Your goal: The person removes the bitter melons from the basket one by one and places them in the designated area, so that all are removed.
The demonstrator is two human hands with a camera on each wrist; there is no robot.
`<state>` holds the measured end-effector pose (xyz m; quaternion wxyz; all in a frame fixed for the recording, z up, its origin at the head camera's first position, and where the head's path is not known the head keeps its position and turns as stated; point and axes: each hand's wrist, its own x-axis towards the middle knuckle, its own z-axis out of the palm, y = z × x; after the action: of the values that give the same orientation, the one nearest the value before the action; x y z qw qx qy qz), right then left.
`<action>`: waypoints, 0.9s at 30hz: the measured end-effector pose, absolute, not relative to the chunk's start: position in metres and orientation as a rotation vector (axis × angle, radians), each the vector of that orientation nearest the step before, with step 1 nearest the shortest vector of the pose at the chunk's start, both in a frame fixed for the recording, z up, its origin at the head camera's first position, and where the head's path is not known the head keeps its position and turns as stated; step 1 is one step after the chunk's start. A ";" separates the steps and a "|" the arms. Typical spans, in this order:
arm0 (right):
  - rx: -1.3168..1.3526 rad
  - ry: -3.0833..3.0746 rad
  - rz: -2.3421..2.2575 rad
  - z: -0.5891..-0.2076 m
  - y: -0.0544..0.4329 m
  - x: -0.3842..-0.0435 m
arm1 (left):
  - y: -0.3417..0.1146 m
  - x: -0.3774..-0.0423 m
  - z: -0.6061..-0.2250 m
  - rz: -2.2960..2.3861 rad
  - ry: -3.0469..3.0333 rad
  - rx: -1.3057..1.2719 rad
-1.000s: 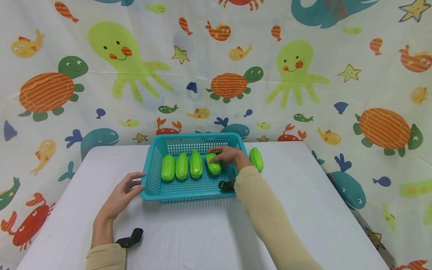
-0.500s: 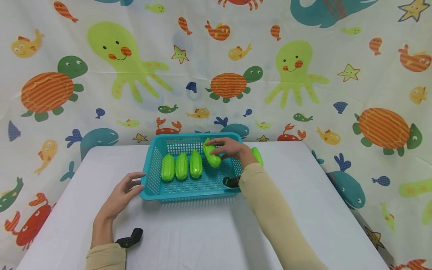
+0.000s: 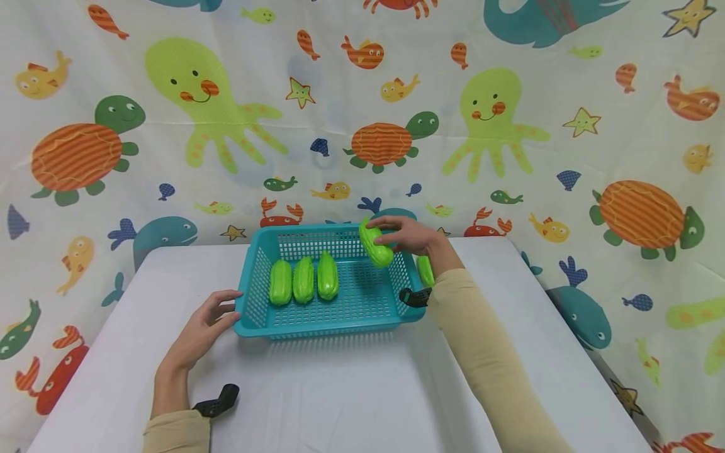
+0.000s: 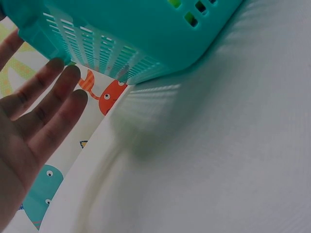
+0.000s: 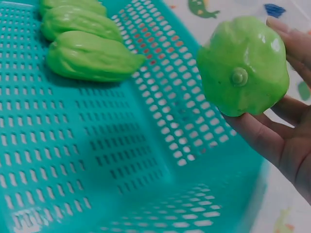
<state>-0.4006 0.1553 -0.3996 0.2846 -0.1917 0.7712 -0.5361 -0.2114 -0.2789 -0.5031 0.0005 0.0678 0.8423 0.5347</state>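
Observation:
My right hand point(image 3: 409, 234) holds a glossy green, ridged bitter melon point(image 3: 375, 245) between thumb and fingers. It is raised over the right back part of the turquoise basket point(image 3: 328, 328). In the right wrist view the bitter melon point(image 5: 243, 68) shows its rounded end with a small nub. Three more bitter melons lie side by side in the basket's left half, the nearest to the gap being one bitter melon point(image 3: 327, 277). My left hand point(image 3: 202, 327) rests with fairly straight fingers point(image 4: 63, 87) at the basket's left rim.
Another bitter melon point(image 3: 425, 270) lies on the white table point(image 3: 317, 390) just right of the basket, partly behind my right forearm. A curtain point(image 3: 362, 82) with sea animals hangs behind the table. Each wrist wears a black camera mount point(image 3: 218, 401).
My right hand has lifted the fourth bitter melon off the basket floor and carried it up, back and to the right. My left hand has stayed at the rim.

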 end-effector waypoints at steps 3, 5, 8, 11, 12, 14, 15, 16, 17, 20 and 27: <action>-0.511 2.047 -1.457 -0.394 0.168 -0.400 | -0.279 -0.211 -0.503 1.687 2.632 0.202; -0.508 2.041 -1.472 -0.393 0.177 -0.400 | -0.279 -0.211 -0.503 1.686 2.629 0.196; -0.504 2.022 -1.507 -0.392 0.191 -0.399 | -0.278 -0.211 -0.503 1.688 2.627 0.197; -0.492 2.024 -1.531 -0.391 0.206 -0.397 | -0.278 -0.211 -0.503 1.687 2.630 0.205; -0.489 2.025 -1.538 -0.391 0.211 -0.396 | -0.278 -0.211 -0.503 1.686 2.632 0.206; -0.483 2.037 -1.545 -0.391 0.221 -0.394 | -0.278 -0.211 -0.503 1.684 2.633 0.208; -0.477 2.045 -1.549 -0.391 0.226 -0.393 | -0.278 -0.211 -0.503 1.684 2.633 0.209; -0.471 2.051 -1.555 -0.391 0.231 -0.393 | -0.278 -0.211 -0.503 1.683 2.633 0.209; -0.467 2.054 -1.559 -0.392 0.236 -0.392 | -0.278 -0.211 -0.503 1.683 2.633 0.209; -0.443 2.056 -1.586 -0.394 0.250 -0.391 | -0.278 -0.211 -0.502 1.684 2.629 0.209; -0.396 2.095 -1.609 -0.406 0.277 -0.387 | -0.279 -0.211 -0.502 1.678 2.632 0.201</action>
<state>-0.3875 0.2766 -0.4061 0.2331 -0.1441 0.7626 -0.5859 -0.2108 -0.2788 -0.5023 0.0068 0.0642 0.8414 0.5366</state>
